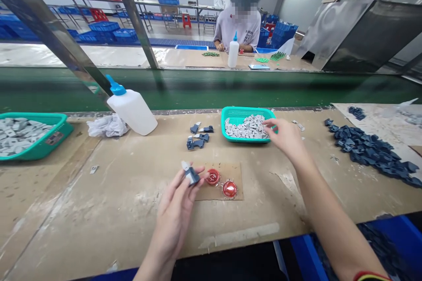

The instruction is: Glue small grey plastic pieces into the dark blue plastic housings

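Observation:
My left hand [180, 195] holds a dark blue-grey plastic piece [194, 177] with a light grey part on it, pinched between thumb and fingers. Just right of it, two small red cups [230, 189] with wet-looking contents sit on a square of cardboard [237, 171]. At the right rim of a green basket [245, 139], my right hand [283, 136] has its thumb and fingertips drawn together over small grey plastic parts [250, 126]. Whatever lies between those fingertips is too small to make out. Several joined dark and grey pieces [198, 140] lie left of the basket.
A white squeeze bottle [133, 112] leans beside crumpled white plastic [107, 126]. Another green basket [49, 145] of grey parts stands far left. Dark blue pieces [365, 147] lie heaped at right. Beyond the green conveyor belt [187, 88], a person [237, 30] sits at another table.

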The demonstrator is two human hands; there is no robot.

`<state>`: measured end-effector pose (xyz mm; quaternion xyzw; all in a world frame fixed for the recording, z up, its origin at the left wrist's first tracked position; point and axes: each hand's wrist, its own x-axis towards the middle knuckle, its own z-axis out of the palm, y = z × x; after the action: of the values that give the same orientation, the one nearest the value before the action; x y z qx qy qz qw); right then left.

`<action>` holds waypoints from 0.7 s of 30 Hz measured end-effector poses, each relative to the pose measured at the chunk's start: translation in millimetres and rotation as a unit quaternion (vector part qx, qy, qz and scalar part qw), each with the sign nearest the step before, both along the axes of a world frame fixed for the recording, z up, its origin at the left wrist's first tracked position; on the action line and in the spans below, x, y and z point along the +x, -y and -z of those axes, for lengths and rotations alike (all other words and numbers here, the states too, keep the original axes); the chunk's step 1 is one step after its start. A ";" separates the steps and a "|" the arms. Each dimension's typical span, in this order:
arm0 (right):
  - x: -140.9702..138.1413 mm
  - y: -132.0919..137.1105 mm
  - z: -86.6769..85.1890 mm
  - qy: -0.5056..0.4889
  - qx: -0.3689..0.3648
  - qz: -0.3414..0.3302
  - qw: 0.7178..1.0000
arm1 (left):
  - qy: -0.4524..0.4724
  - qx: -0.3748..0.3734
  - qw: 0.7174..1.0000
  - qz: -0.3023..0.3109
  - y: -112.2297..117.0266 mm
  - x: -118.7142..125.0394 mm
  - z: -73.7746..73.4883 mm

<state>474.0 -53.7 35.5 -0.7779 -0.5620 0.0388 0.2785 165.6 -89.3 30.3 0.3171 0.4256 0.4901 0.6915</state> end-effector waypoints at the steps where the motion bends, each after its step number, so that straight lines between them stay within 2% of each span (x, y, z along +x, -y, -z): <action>1: 18.1 -13.1 4.6 0.082 -0.013 -0.010 0.997 | -0.008 0.000 1.000 -0.023 -2.7 -7.2 0.2; 3: 44.4 -35.0 13.5 0.179 -0.050 -0.048 0.981 | -0.027 -0.003 0.998 -0.061 -7.7 -21.8 1.5; 5: 56.9 -49.8 22.2 0.204 -0.071 -0.073 0.974 | -0.044 -0.002 0.995 -0.092 -12.0 -35.9 4.1; 11: 58.3 -66.3 43.7 0.173 -0.064 -0.049 0.982 | -0.101 0.083 0.981 -0.142 -25.3 -80.2 16.6; 14: 53.8 -64.0 44.3 0.161 -0.042 -0.046 0.985 | -0.232 0.136 0.954 -0.134 -39.6 -107.0 24.9; 15: 49.8 -59.0 42.5 0.156 -0.030 -0.046 0.986 | -0.304 0.155 0.932 -0.122 -46.4 -116.0 28.1; 16: 43.8 -51.1 39.9 0.141 -0.012 -0.044 0.989 | -0.392 0.178 0.897 -0.102 -54.1 -124.5 31.4; 18: 25.0 -25.8 34.5 0.063 0.035 -0.038 0.997 | -0.555 0.225 0.800 -0.049 -71.0 -137.4 37.1; 19: 12.4 -9.3 32.6 -0.008 0.059 -0.035 0.998 | -0.609 0.245 0.754 -0.026 -79.4 -140.8 38.8; 20: -1.6 8.8 31.8 -0.083 0.066 -0.040 0.994 | -0.641 0.261 0.721 -0.013 -87.4 -141.4 39.2; 21: -16.4 27.5 32.3 -0.155 0.056 -0.047 0.985 | -0.657 0.277 0.701 -0.011 -94.5 -139.0 38.2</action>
<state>457.6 -81.2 3.1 -0.7183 -0.5489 0.1405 0.4038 26.6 5.2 -7.9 0.7311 0.6207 0.2601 0.1119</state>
